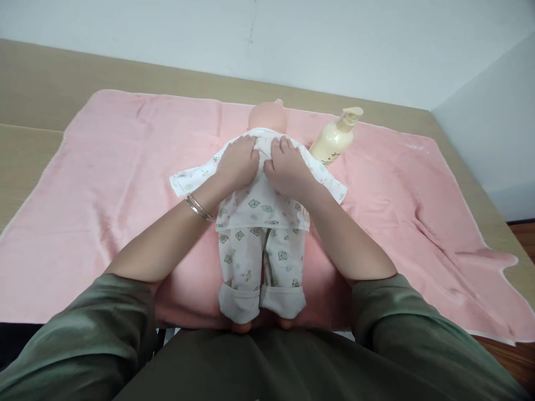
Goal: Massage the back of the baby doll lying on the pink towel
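Observation:
A baby doll lies face down, it seems, on a pink blanket, its head toward the wall. It wears a white printed top and matching trousers with turned-up cuffs. My left hand rests on the upper left of the top, fingers bent and pressed together near the collar. Beside it, my right hand lies on the upper right of the top, its fingers slightly apart and curled at the tips. A narrow strip of fabric shows between the two hands.
A cream pump bottle lies tilted on the blanket, right of the doll's shoulder. Behind the blanket runs the wooden tabletop, against a white wall. The blanket is wrinkled at the right and hangs at the front edge.

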